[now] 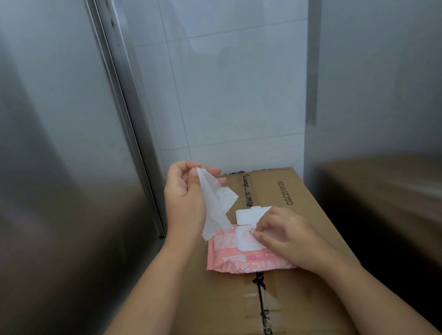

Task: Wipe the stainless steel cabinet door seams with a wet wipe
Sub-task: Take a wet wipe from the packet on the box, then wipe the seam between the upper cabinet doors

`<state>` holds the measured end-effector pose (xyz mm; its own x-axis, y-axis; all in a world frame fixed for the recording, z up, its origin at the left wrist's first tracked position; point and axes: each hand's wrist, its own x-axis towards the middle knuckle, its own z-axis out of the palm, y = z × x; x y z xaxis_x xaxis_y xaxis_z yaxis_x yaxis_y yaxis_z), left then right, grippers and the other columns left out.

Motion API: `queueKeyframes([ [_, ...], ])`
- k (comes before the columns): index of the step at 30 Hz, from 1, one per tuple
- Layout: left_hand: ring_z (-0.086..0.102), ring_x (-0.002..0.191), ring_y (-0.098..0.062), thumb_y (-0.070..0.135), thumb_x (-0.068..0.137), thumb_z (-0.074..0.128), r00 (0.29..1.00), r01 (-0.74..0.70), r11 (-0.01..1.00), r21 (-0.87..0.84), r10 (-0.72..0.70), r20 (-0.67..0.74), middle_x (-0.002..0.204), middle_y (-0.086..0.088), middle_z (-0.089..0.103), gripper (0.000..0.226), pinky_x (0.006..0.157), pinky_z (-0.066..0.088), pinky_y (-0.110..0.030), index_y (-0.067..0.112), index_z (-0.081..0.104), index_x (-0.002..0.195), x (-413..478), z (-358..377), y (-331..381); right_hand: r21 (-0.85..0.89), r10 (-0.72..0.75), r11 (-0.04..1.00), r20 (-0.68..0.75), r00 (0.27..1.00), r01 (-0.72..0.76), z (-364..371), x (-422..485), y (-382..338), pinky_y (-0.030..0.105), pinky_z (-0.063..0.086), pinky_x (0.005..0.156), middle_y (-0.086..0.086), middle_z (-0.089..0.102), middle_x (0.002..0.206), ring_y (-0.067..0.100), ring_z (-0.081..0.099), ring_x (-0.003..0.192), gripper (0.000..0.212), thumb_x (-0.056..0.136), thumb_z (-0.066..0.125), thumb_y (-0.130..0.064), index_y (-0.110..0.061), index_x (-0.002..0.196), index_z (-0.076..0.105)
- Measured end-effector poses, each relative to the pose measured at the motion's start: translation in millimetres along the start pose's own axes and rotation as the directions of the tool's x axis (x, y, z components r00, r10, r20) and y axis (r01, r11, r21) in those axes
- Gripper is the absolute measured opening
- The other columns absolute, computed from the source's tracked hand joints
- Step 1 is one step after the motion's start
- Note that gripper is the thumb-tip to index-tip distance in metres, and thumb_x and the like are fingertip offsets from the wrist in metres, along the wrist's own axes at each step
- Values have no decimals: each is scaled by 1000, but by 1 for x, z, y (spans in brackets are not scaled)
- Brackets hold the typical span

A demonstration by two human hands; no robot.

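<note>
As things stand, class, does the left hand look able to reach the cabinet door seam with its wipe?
Probably yes: the left hand pinches the wipe beside the seam, with nothing between them.

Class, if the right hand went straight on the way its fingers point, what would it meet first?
Probably the wipe hanging from the left hand; the right hand points left across the pink pack. Depth is unclear.

Brushed stainless steel cabinet door (pixel 40 156), satin sheen; thin white nonwoven wet wipe (pixel 215 205), limp and matt; pink glossy plastic-film wipe pack (pixel 228 263) with smooth white hard-plastic lid (pixel 248 215); matt brown cardboard box (pixel 301 307) sealed by shiny clear tape (pixel 260 297); glazed white wall tiles (pixel 219 74)
</note>
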<state>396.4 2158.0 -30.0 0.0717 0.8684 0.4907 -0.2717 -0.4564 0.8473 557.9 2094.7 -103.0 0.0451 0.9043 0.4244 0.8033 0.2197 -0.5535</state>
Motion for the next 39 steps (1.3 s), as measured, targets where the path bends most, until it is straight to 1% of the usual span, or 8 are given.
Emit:
queueKeyframes([
  [1,68,61,-14,4,99,36,1000,8,1000,-3,-8,2,72,1,68,19,51,52,-22,13,46,86,-1,0,-1,-22,-3,1000,18,1000,3,1,0,0,15,33,85,-17,54,93,-1,47,98,6,87,61,-35,-32,82,62],
  [5,68,61,-15,5,99,37,999,36,999,-9,-36,8,75,-3,67,17,51,53,-23,12,46,86,-4,-1,-3,-86,-14,996,85,996,22,3,-1,2,22,32,98,-15,51,102,3,44,108,25,87,60,-38,-24,106,69],
  [10,68,63,-15,5,99,37,999,43,999,-3,-43,27,70,2,68,18,52,53,-23,13,46,86,-8,1,-5,-132,-5,991,150,989,25,3,-3,2,16,24,94,-19,46,108,-1,38,110,30,85,60,-47,-36,112,66],
  [17,68,62,-13,4,99,36,998,47,999,7,-47,48,68,6,69,16,54,53,-22,10,46,88,-10,1,-5,-74,33,997,159,987,-21,6,-1,3,8,18,86,-25,47,109,-3,38,112,16,82,66,-44,-41,96,71],
  [27,69,66,-13,3,98,38,995,91,995,-41,-90,43,69,4,70,14,57,54,-22,9,47,89,-17,-1,-3,5,0,1000,76,997,0,1,-1,-6,19,32,99,-20,50,112,-2,43,113,23,82,67,-39,-33,104,68],
  [31,70,70,-15,3,98,39,992,121,990,-71,-119,28,70,3,70,14,59,55,-24,9,48,89,-18,-1,-2,50,-17,999,-14,1000,18,-8,1,-17,16,36,92,-23,51,108,-8,46,107,26,80,67,-40,-32,105,66],
  [35,70,76,-17,5,98,39,990,139,980,-140,-135,38,73,0,70,14,57,55,-26,9,49,89,-22,-3,3,101,-51,993,-130,990,65,-13,3,-35,3,33,81,-21,54,101,-8,49,100,18,79,65,-43,-39,96,62],
  [39,70,80,-19,6,98,41,988,153,963,-223,-143,63,76,-4,70,13,55,54,-28,10,49,88,-27,-6,12,190,-12,981,-128,992,36,-6,3,-51,3,33,77,-19,56,97,-8,50,97,11,80,66,-37,-39,86,57],
])
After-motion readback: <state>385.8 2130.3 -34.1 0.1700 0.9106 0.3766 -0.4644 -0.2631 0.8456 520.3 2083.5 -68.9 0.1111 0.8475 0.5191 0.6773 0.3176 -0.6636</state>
